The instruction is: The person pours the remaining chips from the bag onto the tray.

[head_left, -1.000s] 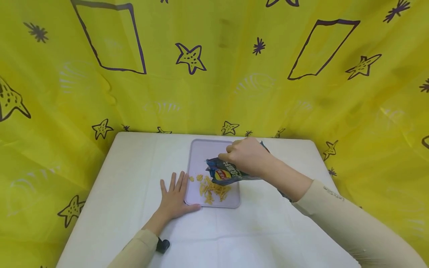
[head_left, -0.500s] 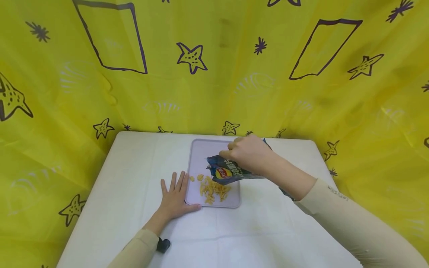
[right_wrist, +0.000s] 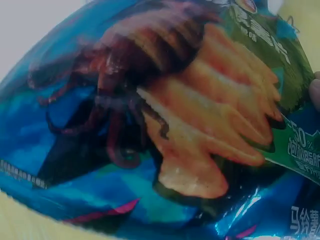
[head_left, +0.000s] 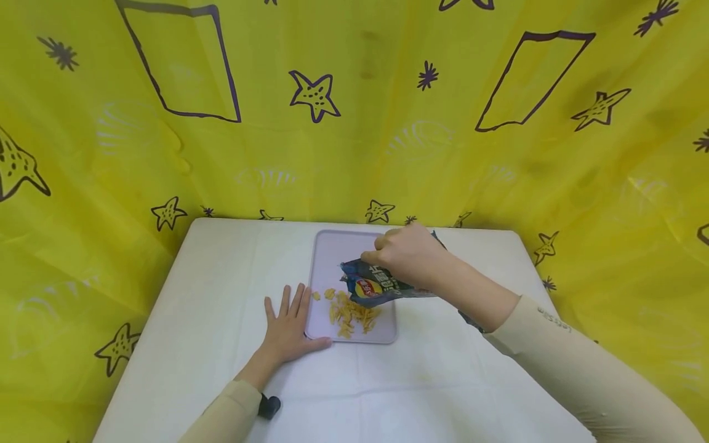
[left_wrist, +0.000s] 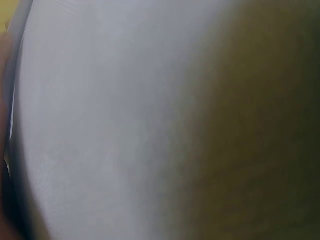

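In the head view my right hand (head_left: 408, 255) grips a dark blue-green potato chip bag (head_left: 382, 286), tilted with its torn mouth to the left over the tray. The bag's printed front (right_wrist: 200, 120), with ridged chips and a squid, fills the right wrist view. Beneath the mouth, a loose pile of yellow chips (head_left: 354, 317) lies on the pale lilac tray (head_left: 338, 249). My left hand (head_left: 288, 332) rests with fingers spread at the tray's lower left corner, thumb along its near edge. The left wrist view is mostly blurred white, with a sliver of hand at its left edge.
A white-covered table (head_left: 238, 271) carries the tray. Behind it hangs a yellow curtain (head_left: 354, 154) printed with starfish and shells, which also closes in both sides. A small black device (head_left: 269, 407) sits at my left wrist.
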Tool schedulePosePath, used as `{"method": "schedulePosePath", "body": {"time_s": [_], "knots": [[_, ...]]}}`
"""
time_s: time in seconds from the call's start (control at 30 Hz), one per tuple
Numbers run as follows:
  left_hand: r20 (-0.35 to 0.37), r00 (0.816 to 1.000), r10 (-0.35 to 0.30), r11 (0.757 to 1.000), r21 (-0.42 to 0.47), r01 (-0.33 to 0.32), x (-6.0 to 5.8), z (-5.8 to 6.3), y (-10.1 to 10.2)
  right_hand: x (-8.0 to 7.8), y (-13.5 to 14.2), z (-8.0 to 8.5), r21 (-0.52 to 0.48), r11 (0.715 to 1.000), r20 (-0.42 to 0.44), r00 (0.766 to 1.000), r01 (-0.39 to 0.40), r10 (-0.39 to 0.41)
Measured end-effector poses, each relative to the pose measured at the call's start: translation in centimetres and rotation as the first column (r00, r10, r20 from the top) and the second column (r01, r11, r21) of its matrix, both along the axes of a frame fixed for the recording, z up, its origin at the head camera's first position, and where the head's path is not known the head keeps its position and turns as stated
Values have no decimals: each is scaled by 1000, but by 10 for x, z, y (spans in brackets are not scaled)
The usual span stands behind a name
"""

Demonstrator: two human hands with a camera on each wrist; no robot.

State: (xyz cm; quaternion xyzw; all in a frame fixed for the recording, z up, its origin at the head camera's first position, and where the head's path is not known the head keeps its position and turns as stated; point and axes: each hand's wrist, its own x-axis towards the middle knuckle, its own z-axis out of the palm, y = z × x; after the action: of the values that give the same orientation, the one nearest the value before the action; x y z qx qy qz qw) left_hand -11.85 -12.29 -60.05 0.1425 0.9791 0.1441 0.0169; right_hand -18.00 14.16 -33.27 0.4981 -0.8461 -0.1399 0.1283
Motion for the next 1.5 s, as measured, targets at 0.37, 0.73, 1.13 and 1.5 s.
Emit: {"method": "schedulePosePath", "body": {"time_s": [0.37, 0.73, 1.13, 1.5], "knots": [[-5, 1000, -2, 1000, 17, 2, -1, 1, 0, 0, 2, 1, -9, 1000, -22, 1000, -11, 11], [15, 1000, 2, 1000, 15, -2, 0, 3, 0, -1, -3, 3, 20, 1000, -18, 1000, -21, 21], [-3, 1000, -1, 1000, 2, 1, 0, 1, 0, -1, -1, 4, 9, 1000, -27, 999, -24, 24], [-2, 1000, -2, 1000, 20, 2, -1, 0, 0, -2, -1, 5, 3, 999, -38, 999, -37, 37]]}}
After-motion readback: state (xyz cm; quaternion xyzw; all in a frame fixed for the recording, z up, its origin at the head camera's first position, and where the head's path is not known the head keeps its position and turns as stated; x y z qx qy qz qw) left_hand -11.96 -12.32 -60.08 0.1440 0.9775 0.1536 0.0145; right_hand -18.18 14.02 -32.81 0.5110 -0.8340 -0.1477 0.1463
